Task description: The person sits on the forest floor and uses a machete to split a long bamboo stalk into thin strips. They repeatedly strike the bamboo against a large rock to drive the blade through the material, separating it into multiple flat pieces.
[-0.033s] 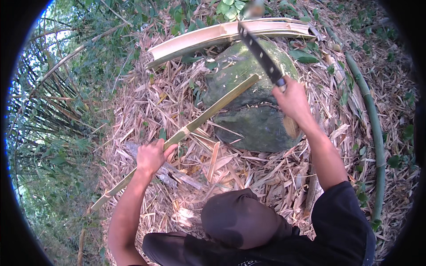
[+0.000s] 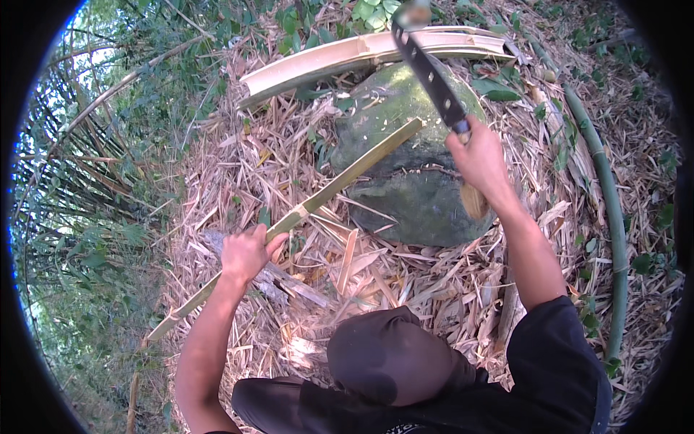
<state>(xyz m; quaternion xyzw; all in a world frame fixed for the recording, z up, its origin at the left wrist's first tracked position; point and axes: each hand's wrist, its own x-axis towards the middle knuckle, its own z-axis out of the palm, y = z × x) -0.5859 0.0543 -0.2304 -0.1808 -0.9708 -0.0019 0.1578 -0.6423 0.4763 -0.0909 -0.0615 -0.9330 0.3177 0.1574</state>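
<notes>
My left hand [image 2: 246, 253] is closed around a split bamboo strip [image 2: 340, 181], near its lower middle. The strip slants up to the right, and its far end overlaps the mossy green boulder [image 2: 412, 206] from this view; whether it touches the stone I cannot tell. In my right hand [image 2: 478, 155] is the handle of a long dark knife [image 2: 434, 83] with a row of holes along the blade. The blade is raised over the boulder's far side, tip pointing away and to the left, apart from the strip.
Behind the boulder lies a wide split bamboo piece [image 2: 361, 54], pale inside up. A green bamboo pole [image 2: 603, 173] curves along the right. Dry leaves and shavings [image 2: 390, 271] cover the ground around a weathered piece of wood [image 2: 289, 286]. Bamboo clumps [image 2: 65, 188] stand at left.
My right hand and the knife have shifted slightly up and to the right. The left hand and the strip have barely moved.
</notes>
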